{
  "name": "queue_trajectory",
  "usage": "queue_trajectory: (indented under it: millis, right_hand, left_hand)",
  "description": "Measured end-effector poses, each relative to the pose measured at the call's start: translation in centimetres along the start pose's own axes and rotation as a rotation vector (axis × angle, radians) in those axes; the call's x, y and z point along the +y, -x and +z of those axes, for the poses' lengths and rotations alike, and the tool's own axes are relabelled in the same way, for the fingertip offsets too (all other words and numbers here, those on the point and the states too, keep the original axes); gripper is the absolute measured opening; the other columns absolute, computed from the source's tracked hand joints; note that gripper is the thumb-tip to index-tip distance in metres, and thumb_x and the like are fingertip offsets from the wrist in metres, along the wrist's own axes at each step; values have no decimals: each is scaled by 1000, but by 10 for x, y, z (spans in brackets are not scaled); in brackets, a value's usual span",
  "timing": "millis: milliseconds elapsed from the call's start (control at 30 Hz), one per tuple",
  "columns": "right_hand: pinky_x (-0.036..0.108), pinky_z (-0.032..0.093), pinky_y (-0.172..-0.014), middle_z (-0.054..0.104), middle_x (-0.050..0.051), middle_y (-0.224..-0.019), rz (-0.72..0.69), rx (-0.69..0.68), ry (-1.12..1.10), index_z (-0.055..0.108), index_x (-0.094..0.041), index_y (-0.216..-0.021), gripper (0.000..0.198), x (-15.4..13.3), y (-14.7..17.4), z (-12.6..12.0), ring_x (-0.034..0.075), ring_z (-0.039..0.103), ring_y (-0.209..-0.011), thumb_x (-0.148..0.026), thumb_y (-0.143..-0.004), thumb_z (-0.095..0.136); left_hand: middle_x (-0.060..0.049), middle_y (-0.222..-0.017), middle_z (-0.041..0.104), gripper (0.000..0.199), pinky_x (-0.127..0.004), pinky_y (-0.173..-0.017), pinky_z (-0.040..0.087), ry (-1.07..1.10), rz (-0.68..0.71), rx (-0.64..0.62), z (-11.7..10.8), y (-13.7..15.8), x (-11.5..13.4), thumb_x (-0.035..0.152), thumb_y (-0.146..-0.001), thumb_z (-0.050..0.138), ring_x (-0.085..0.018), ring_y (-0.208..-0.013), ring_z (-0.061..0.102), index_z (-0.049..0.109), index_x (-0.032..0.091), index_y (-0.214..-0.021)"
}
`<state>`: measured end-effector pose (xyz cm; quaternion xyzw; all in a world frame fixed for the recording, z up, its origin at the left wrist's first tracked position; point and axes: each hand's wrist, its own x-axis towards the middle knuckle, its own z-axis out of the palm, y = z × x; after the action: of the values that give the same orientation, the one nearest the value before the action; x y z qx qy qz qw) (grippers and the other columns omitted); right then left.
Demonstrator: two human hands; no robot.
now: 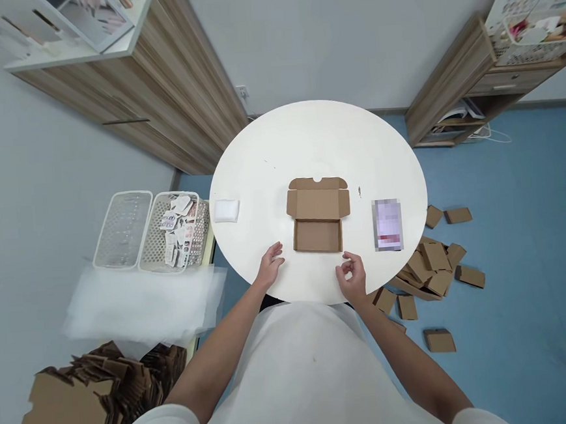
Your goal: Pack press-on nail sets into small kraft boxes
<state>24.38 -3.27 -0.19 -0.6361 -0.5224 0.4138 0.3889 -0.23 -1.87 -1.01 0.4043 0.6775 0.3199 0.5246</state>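
The bare left hand (270, 266) rests at the near edge of the round white table (312, 144), fingers loosely spread and holding nothing. The bare right hand (351, 277) curls its fingers loosely towards the thumb, nothing visible in its grasp; whether its fingertips touch the box's corner, I cannot tell. Just beyond and between them lies the open brown cardboard box (317, 235), lid raised away from the person. Farther back stands a tall wood-grain cabinet (178, 70).
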Motion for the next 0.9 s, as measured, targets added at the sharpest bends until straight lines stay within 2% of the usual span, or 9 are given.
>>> queue_trajectory:
  millis: [133, 200, 267, 367, 533, 733, 833, 900]
  right_hand:
    - [31, 46, -63, 53, 5, -88, -214, -150, 64, 50, -22, -100, 27, -22, 3, 23, 12, 47, -59, -25, -74, 48]
    - [30, 45, -62, 55, 3, -80, -311, -222, 57, 52, -22, -97, 22, -38, -1, 44, 12, 47, -58, -22, -75, 47]
    - [28, 44, -61, 56, 2, -77, -344, -294, 70, 54, -21, -94, 20, -54, -5, 69, 12, 48, -58, -21, -76, 45]
    - [28, 44, -64, 60, 2, -80, -234, -418, 142, 56, -22, -95, 22, -74, -12, 108, 11, 51, -61, -23, -78, 43]
    - [28, 46, -69, 59, 3, -98, 118, -574, 214, 54, -23, -104, 30, -91, -27, 164, 12, 56, -72, -30, -75, 48]
    - [30, 43, -77, 50, 6, -113, 342, -515, 174, 46, -23, -115, 45, -106, -58, 212, 15, 53, -90, -33, -71, 53]
    - [28, 44, -74, 49, 5, -112, 394, -496, 35, 43, -24, -117, 45, -118, -75, 229, 14, 53, -90, -33, -74, 50]
    - [26, 45, -70, 48, 4, -110, 429, -521, -68, 41, -26, -120, 45, -125, -87, 240, 13, 55, -88, -34, -75, 47]
  left_hand:
    - [-10, -112, 54, 41, -35, -86, 41, -87, -11, 139, -31, 1, -5, 28, -73, 49, -20, -101, 51, 50, 16, -113]
    - [-10, -106, 56, 36, -34, -83, 43, -126, -23, 249, -50, -1, -5, 32, -75, 49, -20, -97, 53, 53, 16, -107]
    - [-10, -105, 54, 32, -33, -79, 44, -167, -3, 356, -72, -6, -5, 32, -76, 49, -19, -96, 52, 54, 16, -103]
    - [-10, -109, 49, 27, -30, -75, 46, -205, 28, 459, -106, -18, -7, 30, -75, 50, -19, -97, 51, 55, 18, -99]
    - [-11, -112, 44, 35, -31, -79, 45, -166, -26, 507, -148, -44, -8, 28, -74, 53, -19, -96, 51, 49, 16, -106]
    - [-14, -125, 34, 49, -31, -88, 40, -48, -85, 411, -170, -75, 1, 33, -75, 54, -20, -102, 50, 39, 16, -118]
    - [-15, -126, 33, 48, -33, -92, 36, -21, -105, 377, -176, -89, 5, 38, -79, 47, -22, -108, 47, 38, 15, -120]
    - [-15, -125, 36, 47, -35, -97, 31, -65, -74, 378, -180, -96, 7, 39, -81, 43, -24, -116, 39, 39, 15, -121]
